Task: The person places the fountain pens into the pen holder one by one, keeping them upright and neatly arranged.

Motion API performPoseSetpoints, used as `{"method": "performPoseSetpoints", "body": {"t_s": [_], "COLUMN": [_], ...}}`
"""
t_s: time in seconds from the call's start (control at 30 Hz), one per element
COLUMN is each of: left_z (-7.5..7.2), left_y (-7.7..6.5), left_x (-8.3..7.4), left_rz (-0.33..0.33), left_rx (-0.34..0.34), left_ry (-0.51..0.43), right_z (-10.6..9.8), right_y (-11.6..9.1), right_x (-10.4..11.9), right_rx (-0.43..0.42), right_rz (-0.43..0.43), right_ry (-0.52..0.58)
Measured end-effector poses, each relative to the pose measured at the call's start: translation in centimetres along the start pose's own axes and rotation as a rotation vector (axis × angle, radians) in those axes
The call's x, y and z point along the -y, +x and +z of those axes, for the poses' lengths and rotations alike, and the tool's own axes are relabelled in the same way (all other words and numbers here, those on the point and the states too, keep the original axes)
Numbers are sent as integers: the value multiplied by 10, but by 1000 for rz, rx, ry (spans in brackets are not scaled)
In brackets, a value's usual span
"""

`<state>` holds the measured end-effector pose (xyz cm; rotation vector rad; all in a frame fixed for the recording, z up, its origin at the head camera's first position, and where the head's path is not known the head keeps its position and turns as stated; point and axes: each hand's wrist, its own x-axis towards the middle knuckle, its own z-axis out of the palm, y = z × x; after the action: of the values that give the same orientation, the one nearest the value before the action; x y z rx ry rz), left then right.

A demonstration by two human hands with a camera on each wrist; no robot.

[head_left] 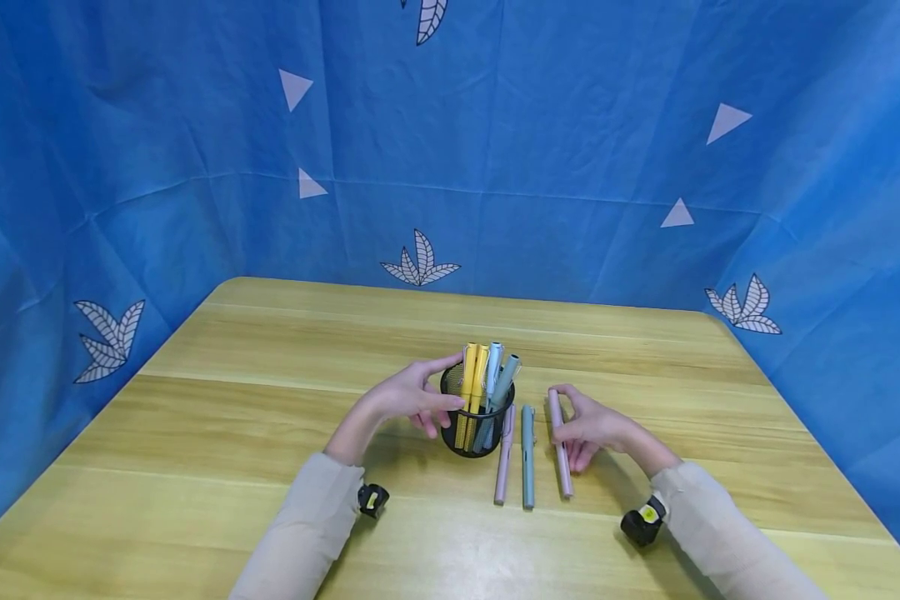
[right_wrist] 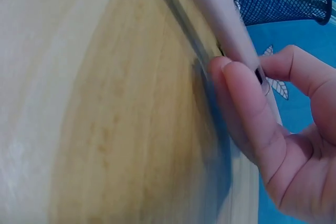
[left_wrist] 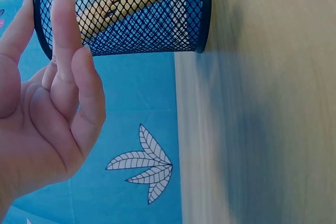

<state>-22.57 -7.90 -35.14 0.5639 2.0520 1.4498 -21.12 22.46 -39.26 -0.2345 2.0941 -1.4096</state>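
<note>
A black mesh pen holder (head_left: 471, 433) stands upright on the table, with two yellow pens (head_left: 468, 375), a light blue pen (head_left: 493, 367) and a grey-blue pen (head_left: 506, 379) in it. My left hand (head_left: 408, 394) holds its left side, thumb and index finger at the rim; in the left wrist view other fingertips (left_wrist: 64, 3) overlap the mesh. My right hand (head_left: 592, 427) pinches a light purple pen (head_left: 559, 446) between thumb and fingers, to the right of the holder. The same pen (right_wrist: 223, 19) slants up from the fingers in the right wrist view.
Another light purple pen (head_left: 503, 467) and a teal pen (head_left: 528, 458) lie side by side between the holder and my right hand. The wooden table (head_left: 217, 417) meets a blue patterned curtain (head_left: 570, 167) at its back and sides.
</note>
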Motion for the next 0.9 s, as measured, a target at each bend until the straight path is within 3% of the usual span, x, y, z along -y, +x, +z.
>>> {"method": "performPoseSetpoints", "body": {"t_s": [0.33,0.9], "left_z": [0,0], "left_y": [-1,-1], "left_x": [0,0], "left_rz": [-4,2], "left_rx": [-1,2], "left_ry": [-7,-7], "right_z": [-2,-3], "right_y": [-1,-2], "right_x": [3,15], "right_rx": [-22,-140], "right_rz": [-33,-107], "right_ry": [80,247]}}
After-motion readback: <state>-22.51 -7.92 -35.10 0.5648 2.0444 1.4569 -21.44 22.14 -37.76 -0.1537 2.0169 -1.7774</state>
